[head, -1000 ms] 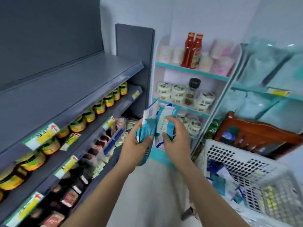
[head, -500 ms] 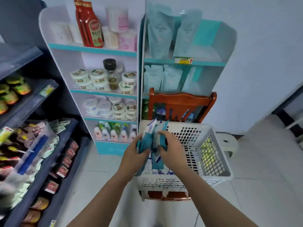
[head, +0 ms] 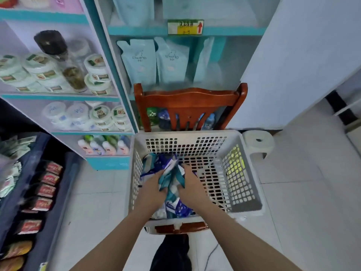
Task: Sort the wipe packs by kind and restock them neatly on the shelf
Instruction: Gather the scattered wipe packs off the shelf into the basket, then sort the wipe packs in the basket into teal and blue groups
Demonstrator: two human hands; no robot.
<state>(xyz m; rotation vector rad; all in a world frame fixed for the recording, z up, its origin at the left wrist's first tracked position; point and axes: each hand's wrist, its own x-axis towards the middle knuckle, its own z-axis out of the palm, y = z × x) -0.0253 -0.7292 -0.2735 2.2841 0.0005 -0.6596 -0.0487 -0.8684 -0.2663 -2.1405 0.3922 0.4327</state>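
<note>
Head view: a white slotted basket (head: 244,173) sits on a wooden chair (head: 187,98) and holds loose packs (head: 175,209) in blue, teal and white on its left side; the teal-edged shelf (head: 136,30) behind carries pale pouches (head: 140,61). The left hand (head: 151,189) and right hand (head: 192,189) are inside the basket, each grasping one side of a bundle (head: 171,178) of teal wipe packs. Half a second earlier the bundle was above the near rim; it is now inside the basket, both grasps unchanged.
</note>
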